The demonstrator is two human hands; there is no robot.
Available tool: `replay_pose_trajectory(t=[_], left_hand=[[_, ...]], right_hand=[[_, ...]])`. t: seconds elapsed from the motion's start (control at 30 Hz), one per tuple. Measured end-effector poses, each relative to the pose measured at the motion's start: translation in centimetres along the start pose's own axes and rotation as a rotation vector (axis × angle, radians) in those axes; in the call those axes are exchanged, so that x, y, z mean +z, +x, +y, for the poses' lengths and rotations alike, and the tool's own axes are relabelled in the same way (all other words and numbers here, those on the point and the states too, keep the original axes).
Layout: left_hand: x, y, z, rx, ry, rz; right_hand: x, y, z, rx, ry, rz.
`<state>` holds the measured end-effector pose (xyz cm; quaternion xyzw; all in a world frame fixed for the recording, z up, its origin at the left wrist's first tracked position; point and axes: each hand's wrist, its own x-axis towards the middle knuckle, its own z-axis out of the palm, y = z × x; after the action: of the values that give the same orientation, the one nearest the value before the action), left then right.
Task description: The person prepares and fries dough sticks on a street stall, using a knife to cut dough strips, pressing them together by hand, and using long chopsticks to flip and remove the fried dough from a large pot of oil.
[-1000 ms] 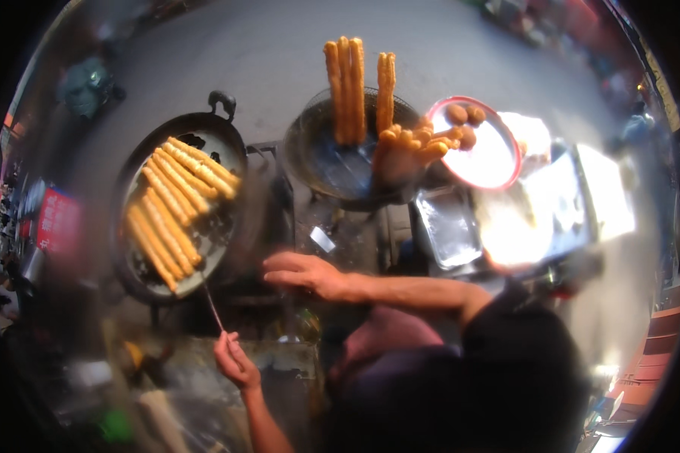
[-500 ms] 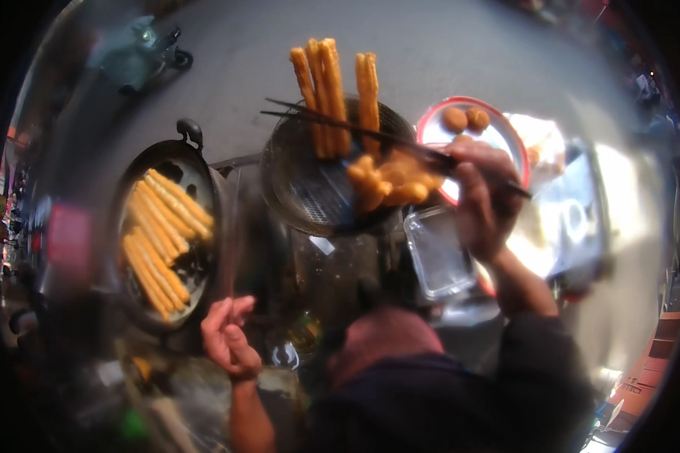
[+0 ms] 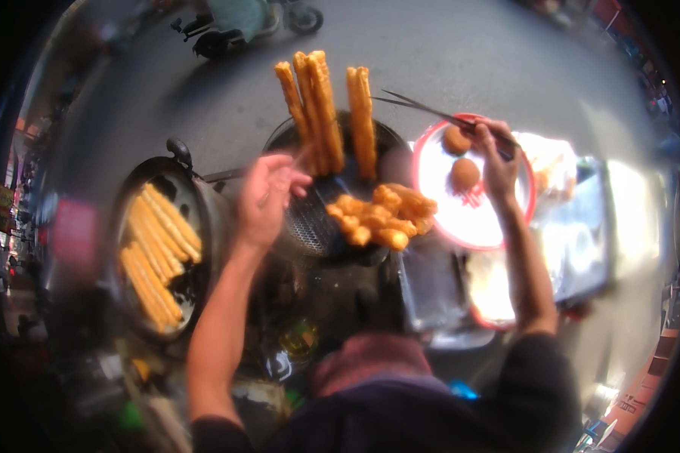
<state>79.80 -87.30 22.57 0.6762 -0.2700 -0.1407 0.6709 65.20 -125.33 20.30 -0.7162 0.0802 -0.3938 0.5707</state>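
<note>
My right hand (image 3: 499, 160) grips long dark chopsticks (image 3: 438, 115) above a white plate with a red rim (image 3: 425, 215). Two round brown fried balls (image 3: 465, 175) show on that plate. The chopstick tips point left, apart from the food. Beside a round wire-mesh draining basket (image 3: 306, 226), my left hand (image 3: 264, 198) is raised, slightly blurred, fingers loosely bent with nothing visible in them. Its fingertips come close to golden fried dough sticks (image 3: 321, 113) standing upright in the basket. Another upright fried dough stick (image 3: 361, 121) stands to their right. Shorter knobbly fried dough pieces (image 3: 381, 215) lie heaped at the basket's front right.
To the left, a black wok (image 3: 180, 151) holds several paler dough sticks (image 3: 159, 226). A clear plastic tray (image 3: 431, 291) and a shiny metal tray (image 3: 582, 226) sit at the right, with a plastic bag (image 3: 548, 162) nearby. A scooter (image 3: 242, 23) is on the road beyond.
My left hand has risen from low on the left to the basket's edge. The right hand with the chopsticks has moved from over the basket toward the plate. The scooter has moved right.
</note>
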Motion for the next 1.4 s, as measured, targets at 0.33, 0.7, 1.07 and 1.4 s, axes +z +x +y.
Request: replay_pose_trajectory(t=[0.33,0.7,1.07,1.4], left_hand=[[1.6,12.3,-8.8,-0.093,-0.147,0.010],[-2.5,2.1,-5.2,-0.070,-0.335,0.108],[-4.5,-10.8,-0.9,0.028,-0.212,0.403],[-1.6,-21.6,-2.6,-0.126,-0.121,0.403]], right_hand=[[1.6,7.3,11.8,0.065,0.206,-0.180],[1.8,5.4,3.7,0.148,0.383,-0.359],[9.1,4.9,-0.8,0.080,0.569,-0.708],[7.4,0.8,-1.7,-0.017,0.259,-0.914]])
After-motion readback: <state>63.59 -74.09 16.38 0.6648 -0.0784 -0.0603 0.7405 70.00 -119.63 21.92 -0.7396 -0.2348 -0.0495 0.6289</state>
